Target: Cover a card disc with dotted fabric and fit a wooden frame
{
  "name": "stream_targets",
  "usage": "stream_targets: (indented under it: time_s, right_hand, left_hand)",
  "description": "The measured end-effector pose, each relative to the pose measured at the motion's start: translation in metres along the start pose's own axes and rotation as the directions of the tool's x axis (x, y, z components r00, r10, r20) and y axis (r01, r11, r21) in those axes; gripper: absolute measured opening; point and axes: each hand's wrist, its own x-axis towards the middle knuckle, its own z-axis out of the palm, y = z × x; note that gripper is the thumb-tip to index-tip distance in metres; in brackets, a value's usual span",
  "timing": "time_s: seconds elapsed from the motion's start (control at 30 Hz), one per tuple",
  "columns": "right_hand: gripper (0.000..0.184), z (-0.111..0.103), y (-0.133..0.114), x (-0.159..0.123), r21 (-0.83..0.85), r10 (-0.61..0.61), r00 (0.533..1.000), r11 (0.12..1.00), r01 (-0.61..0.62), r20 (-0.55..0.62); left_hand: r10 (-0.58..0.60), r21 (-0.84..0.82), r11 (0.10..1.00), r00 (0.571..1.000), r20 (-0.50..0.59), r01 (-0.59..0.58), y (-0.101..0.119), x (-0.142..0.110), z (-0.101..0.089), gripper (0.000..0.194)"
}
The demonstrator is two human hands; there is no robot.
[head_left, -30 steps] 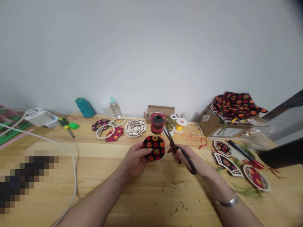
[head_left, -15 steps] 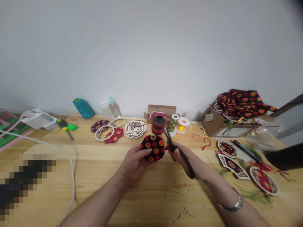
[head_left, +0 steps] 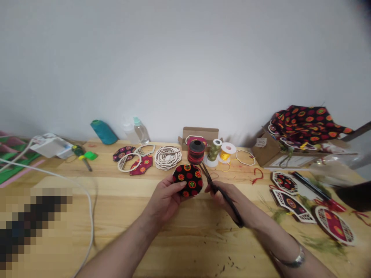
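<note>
A flat, rounded-cornered piece covered in black fabric with red, orange and green floral medallions point(head_left: 189, 180) is held above the pale wooden tabletop point(head_left: 121, 200) by the left hand point(head_left: 164, 195). Its left edge is pinched between the thumb, laid flat across the patterned face, and the other fingers, which are tucked behind and mostly hidden. A pair of dark-handled metal scissors point(head_left: 224, 199) is gripped by the right hand point(head_left: 227, 193) — the fingers are curled round the handles, though how they are set in the loops cannot be told. The blades are pointed up and away, just beside the right edge of the piece; whether the fabric is touched by them cannot be made out. Beyond the blade tips, a black-and-red spool of thread point(head_left: 196, 152), an olive-green spool of thread point(head_left: 215, 151) and a white spool wound with yellow thread point(head_left: 225, 154) are lined up. Small dark scraps point(head_left: 223, 267) are scattered on the tabletop below the hands.
</note>
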Motion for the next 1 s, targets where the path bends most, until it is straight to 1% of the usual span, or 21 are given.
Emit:
stream_targets:
  time_s: [0.2, 0.4, 0.53, 0.63, 0.8, 1.0]
  right_hand:
    - [0.034, -0.0011, -0.0012, -0.0015, 0.015, 0.001, 1.000, 1.000, -0.001, 0.012]
    - [0.034, -0.0011, -0.0037, -0.0030, 0.040, 0.003, 0.999, 0.999, -0.004, 0.040]
    - [0.038, -0.0022, -0.0061, -0.0026, 0.055, 0.019, 0.999, 0.998, -0.021, 0.038]
    - [0.040, -0.0028, -0.0063, -0.0026, 0.058, 0.029, 0.999, 0.998, -0.032, 0.045]
    - [0.038, -0.0028, -0.0049, -0.0032, 0.064, 0.039, 0.997, 0.997, -0.043, 0.061]
    - [0.037, -0.0044, -0.0094, -0.0040, 0.082, 0.047, 0.996, 0.995, -0.054, 0.078]
  left_hand:
    - [0.002, 0.020, 1.000, 1.000, 0.017, -0.002, -0.0012, -0.0003, 0.0002, 0.027]
    - [0.021, 0.028, 0.999, 1.000, 0.010, -0.021, -0.0022, -0.0003, 0.0013, 0.027]
    - [0.023, 0.040, 0.999, 1.000, 0.001, -0.023, -0.0024, -0.0018, 0.0015, 0.026]
    - [0.027, 0.045, 0.999, 0.999, 0.019, -0.028, -0.0026, -0.0015, 0.0017, 0.025]
    - [0.026, 0.053, 0.998, 0.999, 0.038, -0.028, -0.0034, 0.0006, 0.0015, 0.024]
    - [0.029, 0.054, 0.998, 0.999, 0.019, -0.030, -0.0042, -0.0009, 0.0015, 0.025]
